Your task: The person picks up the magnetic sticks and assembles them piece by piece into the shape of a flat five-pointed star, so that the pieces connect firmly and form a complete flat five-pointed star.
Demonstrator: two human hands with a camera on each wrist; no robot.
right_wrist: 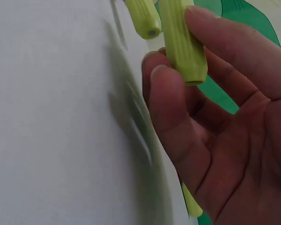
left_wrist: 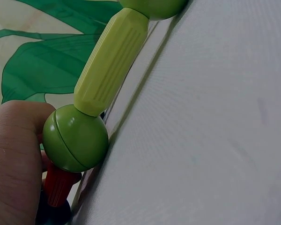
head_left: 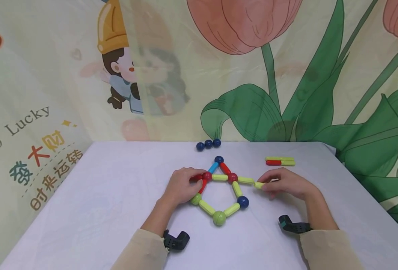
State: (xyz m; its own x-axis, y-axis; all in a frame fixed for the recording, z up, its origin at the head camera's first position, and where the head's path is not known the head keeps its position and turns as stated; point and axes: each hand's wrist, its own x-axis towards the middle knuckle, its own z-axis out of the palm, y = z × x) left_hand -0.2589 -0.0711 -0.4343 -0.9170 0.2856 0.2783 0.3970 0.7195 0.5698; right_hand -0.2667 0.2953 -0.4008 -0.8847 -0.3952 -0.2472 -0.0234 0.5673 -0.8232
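A magnetic ball-and-stick frame lies on the table: yellow-green rods [head_left: 207, 207], red rods, a light blue rod [head_left: 213, 167], and blue, green and red balls. My left hand [head_left: 183, 186] grips its left red ball [head_left: 207, 176], the thumb by the red rod that runs down to a green ball [left_wrist: 75, 138]. From the right red ball [head_left: 232, 177], a yellow-green rod [head_left: 245, 180] sticks out to the right. My right hand [head_left: 285, 183] pinches another yellow-green rod [right_wrist: 182, 47] between thumb and fingers, its end close to the outer end of that protruding rod.
Three dark blue balls [head_left: 208, 144] sit in a row at the table's back edge. Loose yellow-green rods [head_left: 280, 159] and a red rod [head_left: 273, 162] lie together at the back right. A printed cloth [head_left: 172, 123] hangs behind the white table [head_left: 94, 225].
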